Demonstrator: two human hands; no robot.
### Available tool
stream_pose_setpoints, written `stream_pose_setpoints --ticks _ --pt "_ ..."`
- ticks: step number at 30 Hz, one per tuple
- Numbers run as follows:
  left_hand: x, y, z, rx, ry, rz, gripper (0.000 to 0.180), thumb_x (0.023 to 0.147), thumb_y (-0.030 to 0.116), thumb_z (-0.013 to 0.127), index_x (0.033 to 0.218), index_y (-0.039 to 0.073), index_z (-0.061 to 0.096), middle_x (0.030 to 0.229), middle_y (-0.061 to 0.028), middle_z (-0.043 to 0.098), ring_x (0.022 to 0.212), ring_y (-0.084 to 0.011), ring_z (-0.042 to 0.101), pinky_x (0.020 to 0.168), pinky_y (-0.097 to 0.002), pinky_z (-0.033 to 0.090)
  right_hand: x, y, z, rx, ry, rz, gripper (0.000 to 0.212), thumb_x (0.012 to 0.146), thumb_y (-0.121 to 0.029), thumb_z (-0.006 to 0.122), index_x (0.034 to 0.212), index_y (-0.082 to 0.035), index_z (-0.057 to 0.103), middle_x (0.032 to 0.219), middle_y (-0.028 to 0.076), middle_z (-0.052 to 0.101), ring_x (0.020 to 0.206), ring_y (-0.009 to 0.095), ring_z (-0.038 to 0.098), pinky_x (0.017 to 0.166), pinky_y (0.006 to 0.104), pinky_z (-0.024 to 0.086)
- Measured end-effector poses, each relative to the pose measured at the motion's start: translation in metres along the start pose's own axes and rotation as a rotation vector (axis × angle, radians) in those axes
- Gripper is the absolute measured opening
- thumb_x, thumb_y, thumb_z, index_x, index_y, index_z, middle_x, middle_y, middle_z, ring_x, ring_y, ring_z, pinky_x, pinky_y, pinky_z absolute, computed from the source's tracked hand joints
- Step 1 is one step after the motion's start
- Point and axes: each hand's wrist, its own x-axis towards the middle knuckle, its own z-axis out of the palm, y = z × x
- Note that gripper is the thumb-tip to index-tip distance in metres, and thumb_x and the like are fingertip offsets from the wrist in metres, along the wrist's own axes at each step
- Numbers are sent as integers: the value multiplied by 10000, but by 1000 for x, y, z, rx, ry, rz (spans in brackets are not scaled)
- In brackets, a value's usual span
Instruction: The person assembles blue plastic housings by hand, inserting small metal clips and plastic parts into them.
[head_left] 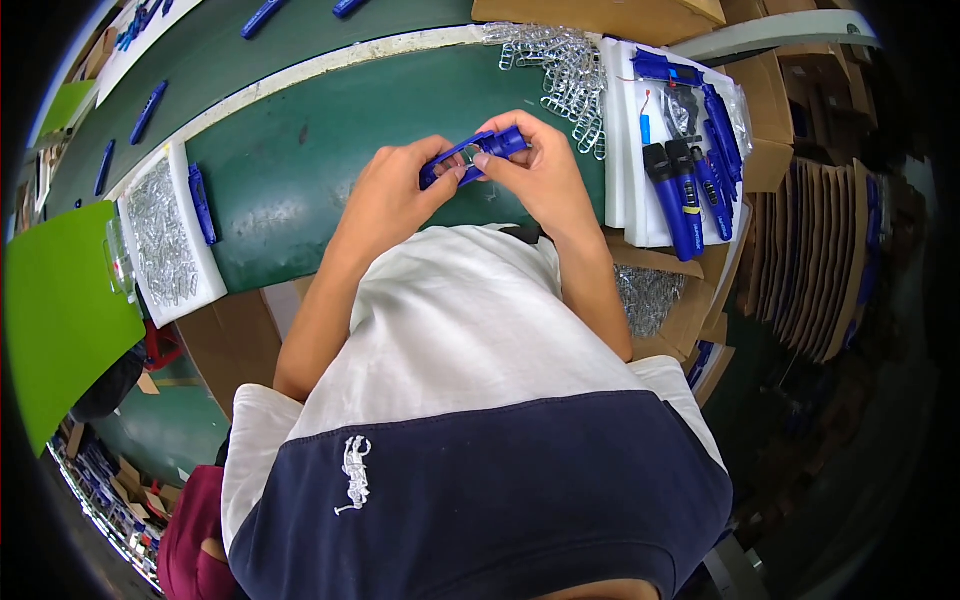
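Note:
In front of my body, above the green mat (300, 140), both hands hold a blue plastic microphone housing (505, 142). My left hand (395, 185) pinches its left end between thumb and fingers. My right hand (540, 170) grips the right end, its thumb pressed to the open side. Between the thumbs a small shiny wire piece (470, 153) shows inside the housing; fingers partly cover it. Beyond my right hand lies a pile of wire clips (555, 65). Another blue housing (202, 203) rests at the mat's left edge.
A white foam tray (205, 270) of wire clips stands at left. At right, white foam (620, 190) bears blue microphones (675, 205) and blue parts. Blue pieces (150, 112) lie on the green surface beyond the pale strip. Cardboard boxes (755, 120) stand at right.

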Motion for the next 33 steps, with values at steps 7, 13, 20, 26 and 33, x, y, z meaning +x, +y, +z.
stream_pose_setpoints --ticks 7,13,20,26,33 --pt "4 1 5 42 -5 -34 168 898 184 654 937 25 692 666 -164 613 583 -315 575 586 -413 445 0 9 9 -70 97 24 161 876 81 666 1020 24 622 866 73 681 720 109 683 649 266 606" --pt "-5 4 -21 34 -44 54 215 863 182 735 1020 38 708 750 -147 648 634 -292 587 603 -391 452 -4 11 4 -32 165 -219 206 847 139 657 1016 24 624 1003 108 674 835 151 715 705 274 612" --pt "-24 10 -44 37 108 368 427 747 92 808 1162 50 716 947 -119 632 814 -281 649 700 -354 521 -12 -12 -12 -339 -1 -690 334 759 146 701 1015 -55 625 1073 118 707 922 254 736 777 331 593" --pt "-33 26 -47 161 226 407 486 691 68 853 1160 60 726 985 -104 639 821 -268 651 688 -347 543 -13 -20 -9 -384 -40 -760 305 816 101 772 1034 -19 595 1098 173 683 973 267 727 845 346 605" --pt "-33 25 -43 248 286 459 476 695 92 855 1156 79 736 984 -95 643 804 -259 642 651 -349 525 -13 -9 -5 -404 74 -904 293 829 36 806 1034 -17 603 1078 175 685 926 257 732 781 344 623"
